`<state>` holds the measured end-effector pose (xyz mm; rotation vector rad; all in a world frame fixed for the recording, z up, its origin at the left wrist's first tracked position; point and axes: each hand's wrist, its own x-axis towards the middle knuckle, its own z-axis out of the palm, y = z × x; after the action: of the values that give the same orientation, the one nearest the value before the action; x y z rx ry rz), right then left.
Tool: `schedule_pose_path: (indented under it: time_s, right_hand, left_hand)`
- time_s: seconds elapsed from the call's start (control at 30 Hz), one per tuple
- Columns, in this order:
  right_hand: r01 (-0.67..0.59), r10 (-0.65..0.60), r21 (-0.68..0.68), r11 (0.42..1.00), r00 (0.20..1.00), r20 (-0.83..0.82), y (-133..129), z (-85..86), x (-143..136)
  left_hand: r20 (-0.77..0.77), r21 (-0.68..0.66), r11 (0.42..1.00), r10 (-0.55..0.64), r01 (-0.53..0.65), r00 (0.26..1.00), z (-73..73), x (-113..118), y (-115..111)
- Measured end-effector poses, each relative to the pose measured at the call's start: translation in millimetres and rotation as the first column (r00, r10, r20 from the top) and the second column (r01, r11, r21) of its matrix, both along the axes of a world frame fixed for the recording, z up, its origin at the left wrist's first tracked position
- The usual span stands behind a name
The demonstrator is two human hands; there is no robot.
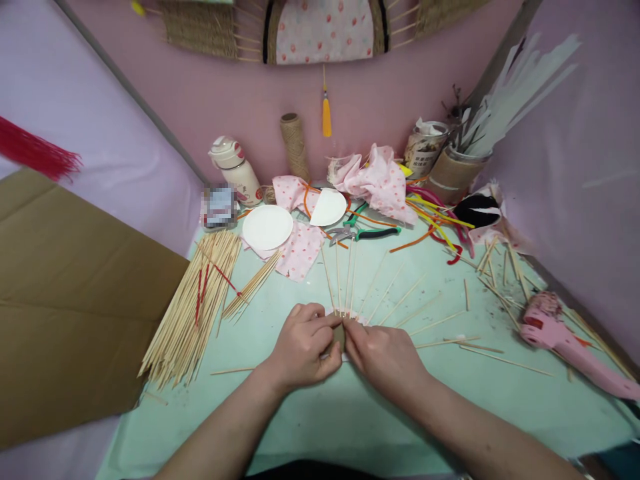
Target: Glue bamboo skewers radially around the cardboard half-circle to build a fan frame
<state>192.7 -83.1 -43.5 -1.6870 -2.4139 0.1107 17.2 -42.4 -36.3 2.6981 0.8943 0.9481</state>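
Observation:
A small round brown cardboard piece lies in front of me, a pale edge showing behind it. Thin wooden sticks fan out from its far side and right side. My left hand is closed on the cardboard's left side, its index finger lying across the top. Fingers curled, my right hand grips the right side. The two index fingertips nearly meet at the sticks' bases, where shiny bits show. Parts of the cardboard and the right-hand stick ends are hidden by my fingers.
At left lies a large stick bundle beside a cardboard sheet. White paper discs, pruning shears and pink cloth lie behind. A pink glue gun rests right. A bottle and twine spool stand at back.

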Motion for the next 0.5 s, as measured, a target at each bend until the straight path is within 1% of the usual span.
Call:
schedule_pose_path:
  time_s: [0.17,0.5]
  right_hand:
    - [0.003,-0.003,-0.015,1.0,1.0,0.003,0.5,0.5,-1.0]
    - [0.026,-0.024,-0.103,0.994,1.0,0.018,1.9,5.3,-3.1]
  left_hand:
    - [-0.021,0.003,1.0,0.002,-0.002,1.0,-0.1,0.8,0.0]
    - [-0.06,0.014,1.0,0.007,-0.006,0.998,-0.7,1.5,0.3]
